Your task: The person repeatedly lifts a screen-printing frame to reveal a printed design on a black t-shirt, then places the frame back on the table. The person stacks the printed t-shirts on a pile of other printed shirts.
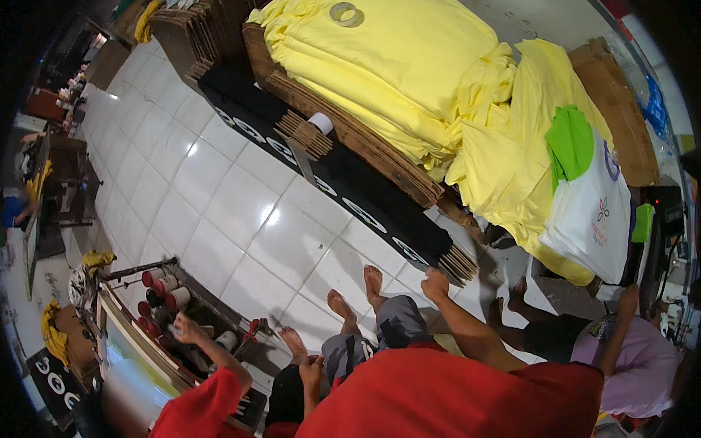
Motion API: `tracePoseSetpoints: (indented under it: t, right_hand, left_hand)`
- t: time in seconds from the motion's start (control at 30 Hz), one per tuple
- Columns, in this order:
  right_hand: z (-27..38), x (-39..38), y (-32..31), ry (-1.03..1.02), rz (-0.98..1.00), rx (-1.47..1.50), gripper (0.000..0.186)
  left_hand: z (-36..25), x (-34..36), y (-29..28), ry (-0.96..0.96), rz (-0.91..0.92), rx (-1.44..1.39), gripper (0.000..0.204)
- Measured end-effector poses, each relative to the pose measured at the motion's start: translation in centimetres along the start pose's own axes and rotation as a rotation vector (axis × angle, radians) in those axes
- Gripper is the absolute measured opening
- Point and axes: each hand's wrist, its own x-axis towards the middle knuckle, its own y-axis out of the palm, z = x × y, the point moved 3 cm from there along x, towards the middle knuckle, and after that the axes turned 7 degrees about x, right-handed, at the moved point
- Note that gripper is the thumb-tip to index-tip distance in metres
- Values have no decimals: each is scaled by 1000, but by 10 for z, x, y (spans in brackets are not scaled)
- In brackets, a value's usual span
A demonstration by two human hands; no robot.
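Black cloth (377, 195) in a long row with brown boards (462, 267), over white tiles (240, 250). Right hand (435, 285) bent right at the near end; cannot tell if gripping. Left hand (312, 369) curled by grey trousers (400, 319); cannot tell if holding anything.

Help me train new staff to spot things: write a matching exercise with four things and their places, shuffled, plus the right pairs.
Things
1. Tape ring
2. Bright green cloth
3. Row of black printed cloth
4. The person's right hand

Places
A. At the near end of the black row
B. Near the picture's top edge, on the yellow cloth pile
C. Alongside the stacked brown boards
D. Next to the white printed cloth

Pairs: 1-B, 2-D, 3-C, 4-A
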Motion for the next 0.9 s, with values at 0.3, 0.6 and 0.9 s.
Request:
tracePoseSetpoints:
  t: [0.3,0.6,0.9]
  right_hand:
    - [-28,-6,40,34,379,91,31]
    - [51,46,-1,-197,29,141,36]
    - [106,86,-32,-261,5,118,31]
  left_hand:
    - [-25,7,-7,37,-29,-79,18]
    - [-34,-22,0,-34,-68,24,16]
    - [3,-58,9,-150,-60,-283,13]
